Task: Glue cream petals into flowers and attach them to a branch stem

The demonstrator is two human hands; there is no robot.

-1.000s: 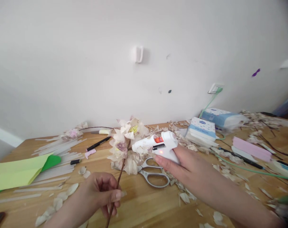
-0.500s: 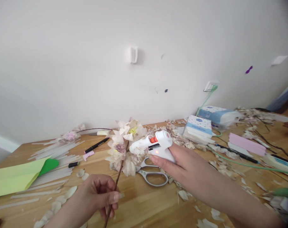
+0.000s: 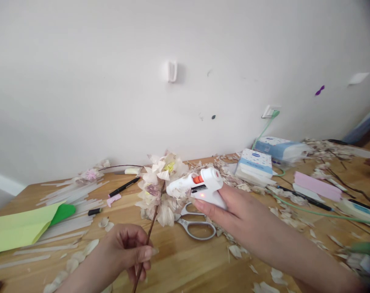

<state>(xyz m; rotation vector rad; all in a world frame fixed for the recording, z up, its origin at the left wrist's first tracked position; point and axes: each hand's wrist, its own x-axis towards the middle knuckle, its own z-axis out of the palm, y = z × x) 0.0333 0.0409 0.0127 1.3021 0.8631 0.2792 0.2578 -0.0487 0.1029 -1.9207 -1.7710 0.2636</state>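
My left hand (image 3: 127, 250) pinches the thin brown stem of a paper flower branch (image 3: 157, 191), holding it upright over the wooden table (image 3: 188, 264). The branch carries several pale cream and pink blossoms at its top. My right hand (image 3: 230, 211) grips a white glue gun (image 3: 200, 187) with an orange trigger and a lit red lamp. The gun's nozzle points left and touches the blossoms near the stem.
Grey-handled scissors (image 3: 194, 221) lie under the glue gun. Glue sticks (image 3: 72, 203), black pens (image 3: 124, 186) and green paper (image 3: 23, 226) lie at the left. Two tissue packs (image 3: 255, 162) and a green cable (image 3: 310, 209) sit at the right. Petal scraps cover the table.
The view has shifted slightly, so everything sits a little lower left than a second ago. Both hands keep the same grip, with the nozzle still at the blossoms.
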